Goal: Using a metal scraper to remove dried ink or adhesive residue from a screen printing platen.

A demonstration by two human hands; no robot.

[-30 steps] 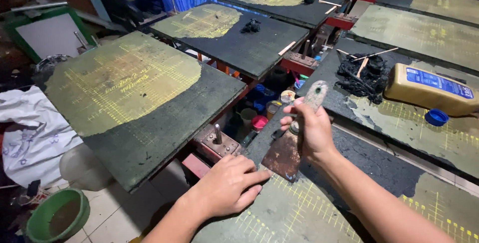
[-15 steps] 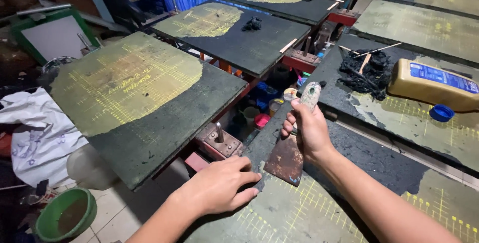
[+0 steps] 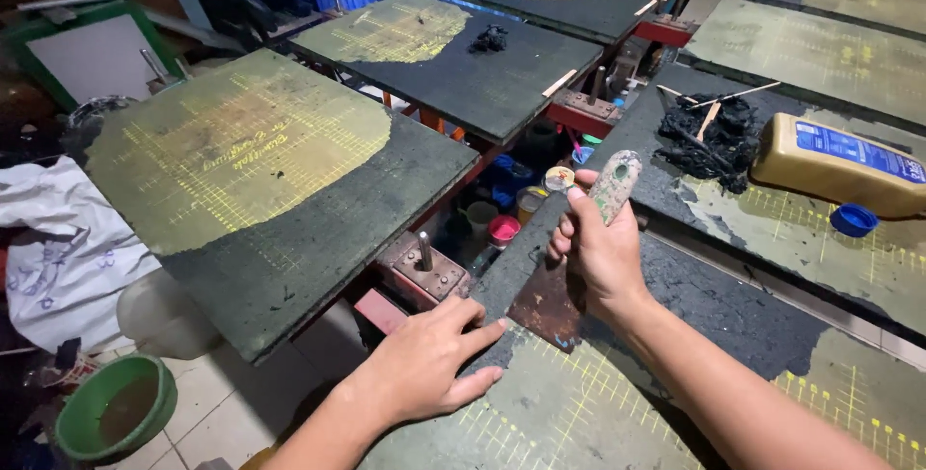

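Left hand (image 3: 424, 364) lies flat, fingers spread and together with nothing in them, palm pressing the near corner of the printing board (image 3: 579, 402); its fingertips (image 3: 492, 330) reach the edge just below the scraper's blade.

Right hand (image 3: 598, 248) is closed around the scraper (image 3: 579, 248), fist on the lower handle. The paint-crusted handle end (image 3: 615, 185) sticks up past the thumb; the wide rusty blade (image 3: 550, 301) hangs below the fist, its edge set on the dark coating of the board.

Handling, as judged: the scraper looks like a rigid metal blade on a stiff handle, light enough for one hand. The crust on the handle probably gives a rough, secure hold rather than a slippery one. Best taken where it is now, mid-handle, well above the blade; the blade edge and corners look rusty and sharp, not a place for fingers. The board looks heavy, flat, and steadied by the flat palm.

Beyond the fist, between the boards, small paint pots (image 3: 506, 229) sit low in the gap beside a metal bracket with a bolt (image 3: 424, 267). Further right of the grip, a heap of black scrapings (image 3: 709, 137), a yellow bottle (image 3: 834, 161) lying on its side and its blue cap (image 3: 854, 219). Left of the hands, another board (image 3: 260, 171); a green bowl (image 3: 116, 412) on the floor.
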